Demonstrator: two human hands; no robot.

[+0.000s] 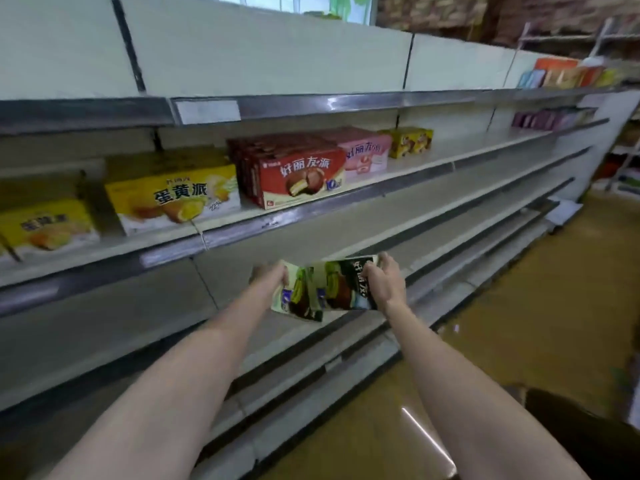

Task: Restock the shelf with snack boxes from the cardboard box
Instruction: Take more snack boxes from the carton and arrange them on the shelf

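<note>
Grey metal shelf (346, 237) fronts both hands, left hand (272, 277) and right hand (384, 282), gripping green snack boxes (322, 289).

Left hand (272, 277) and right hand (382, 277) each grip a green snack box (327, 289) end; red boxes (298, 176) shelved above

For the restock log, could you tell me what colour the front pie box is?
Red, in the head view.

A glossy brown-yellow floor (540, 306) runs along the aisle. A pale window (304, 5) shows up top, with stacked brown cartons (433, 12) beside it (blurred) and a white wire rack (627, 161) far right.
</note>
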